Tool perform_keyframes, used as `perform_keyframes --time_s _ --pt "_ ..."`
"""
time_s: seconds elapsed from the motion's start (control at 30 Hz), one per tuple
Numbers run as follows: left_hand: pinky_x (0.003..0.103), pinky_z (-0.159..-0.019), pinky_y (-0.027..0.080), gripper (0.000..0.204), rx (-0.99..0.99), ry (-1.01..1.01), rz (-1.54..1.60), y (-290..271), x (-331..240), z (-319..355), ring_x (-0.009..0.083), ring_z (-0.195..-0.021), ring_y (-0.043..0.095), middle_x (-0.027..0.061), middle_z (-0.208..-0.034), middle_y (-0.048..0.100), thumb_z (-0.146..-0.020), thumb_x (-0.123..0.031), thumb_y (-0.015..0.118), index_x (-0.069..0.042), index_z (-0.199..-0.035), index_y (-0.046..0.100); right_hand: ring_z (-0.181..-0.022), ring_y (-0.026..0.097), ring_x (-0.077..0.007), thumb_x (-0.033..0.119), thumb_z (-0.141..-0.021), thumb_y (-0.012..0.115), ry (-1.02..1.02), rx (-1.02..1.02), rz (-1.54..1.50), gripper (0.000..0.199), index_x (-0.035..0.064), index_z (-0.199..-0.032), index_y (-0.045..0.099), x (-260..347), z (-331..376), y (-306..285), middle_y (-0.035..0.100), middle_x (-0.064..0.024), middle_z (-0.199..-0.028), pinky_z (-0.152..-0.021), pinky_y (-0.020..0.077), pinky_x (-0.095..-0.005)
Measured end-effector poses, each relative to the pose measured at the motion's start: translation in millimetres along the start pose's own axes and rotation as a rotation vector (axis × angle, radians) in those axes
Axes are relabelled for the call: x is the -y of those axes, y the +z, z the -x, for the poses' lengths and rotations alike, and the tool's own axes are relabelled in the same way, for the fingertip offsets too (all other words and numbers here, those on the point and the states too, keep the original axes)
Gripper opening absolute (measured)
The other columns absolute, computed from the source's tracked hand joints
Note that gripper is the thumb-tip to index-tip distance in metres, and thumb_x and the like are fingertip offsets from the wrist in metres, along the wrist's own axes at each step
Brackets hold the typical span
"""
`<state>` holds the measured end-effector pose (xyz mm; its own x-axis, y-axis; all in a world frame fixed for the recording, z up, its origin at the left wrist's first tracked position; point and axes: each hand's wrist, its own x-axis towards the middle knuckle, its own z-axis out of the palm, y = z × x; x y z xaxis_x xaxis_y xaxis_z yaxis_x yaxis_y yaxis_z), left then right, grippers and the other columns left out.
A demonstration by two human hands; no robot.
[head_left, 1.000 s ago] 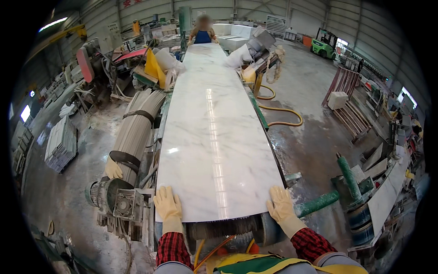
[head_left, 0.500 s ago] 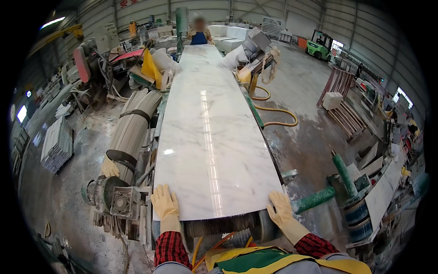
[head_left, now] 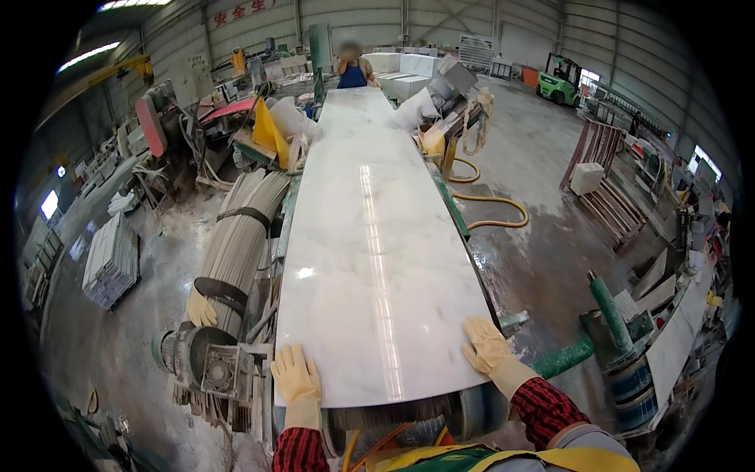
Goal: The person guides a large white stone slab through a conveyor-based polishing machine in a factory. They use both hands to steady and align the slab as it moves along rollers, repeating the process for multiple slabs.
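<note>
A long white stone slab (head_left: pixel 377 267) with faint grey veins lies flat along a machine (head_left: pixel 456 216), its near end reaching over a dark ridged roller (head_left: pixel 397 415) and its far end narrowing into the distance. The left hand (head_left: pixel 297 376), in a cream rubber glove, lies palm down at the slab's near left corner, fingers a little spread and pointing away from the body. The right hand (head_left: pixel 487 346), gloved alike, rests across the near right corner, fingers laid on the polished top and slanting inward; neither hand pinches anything, and both cuffs meet red-and-black checked sleeves (head_left: pixel 548 411). At the slab's far end stands a co-worker (head_left: pixel 352 76) in a blue apron, one arm raised toward the head. Along the machine's left edge lies a bundle of pale strips (head_left: pixel 245 236) bound with dark bands, a loose glove (head_left: pixel 201 309) at its near end, just above a grey motor (head_left: pixel 193 350). Beyond the bundle, near the same edge, hangs a yellow sheet (head_left: pixel 269 135). Off the machine's right edge a yellow hose (head_left: pixel 525 214) loops over the floor, and a green forklift (head_left: pixel 560 82) stands well apart in the background
</note>
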<state>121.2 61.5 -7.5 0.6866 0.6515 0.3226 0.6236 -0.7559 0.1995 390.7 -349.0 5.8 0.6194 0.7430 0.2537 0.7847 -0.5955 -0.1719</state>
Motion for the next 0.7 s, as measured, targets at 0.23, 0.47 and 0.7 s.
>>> perform_keyframes --time_s 0.23,0.47,0.7 --pt "0.059 -0.125 0.027 0.058 0.087 0.076 -0.023 -1 -2 -37 0.0459 -0.146 0.044 0.0240 -0.158 0.051 -0.101 -0.033 0.061 -0.009 -0.153 0.052 -0.147 0.047 -0.0429 0.036 -0.099 0.065 -0.074 0.020 -0.024 0.064 0.0004 -0.152 0.053 -19 -67 0 0.055 -0.0254 -0.155 -0.128 0.0325 -0.0498" --pt "0.059 -0.125 0.027 0.057 0.130 0.057 -0.027 3 -1 -58 0.0457 -0.146 0.043 0.0226 -0.158 0.051 -0.100 -0.031 0.062 -0.010 -0.152 0.052 -0.144 0.050 -0.0430 0.034 -0.098 0.066 -0.065 -0.033 -0.054 0.059 0.0021 -0.147 0.057 -19 -81 0 0.058 -0.0229 -0.152 -0.125 0.0339 -0.0524" --pt "0.058 -0.123 0.029 0.053 0.099 0.094 -0.009 -1 -1 -61 0.0445 -0.142 0.045 0.0220 -0.154 0.053 -0.097 -0.028 0.065 -0.010 -0.145 0.057 -0.142 0.051 -0.0441 0.031 -0.098 0.067 -0.044 -0.015 -0.075 0.055 0.0008 -0.142 0.059 -18 -83 -7 0.059 -0.0240 -0.150 -0.124 0.0347 -0.0532"
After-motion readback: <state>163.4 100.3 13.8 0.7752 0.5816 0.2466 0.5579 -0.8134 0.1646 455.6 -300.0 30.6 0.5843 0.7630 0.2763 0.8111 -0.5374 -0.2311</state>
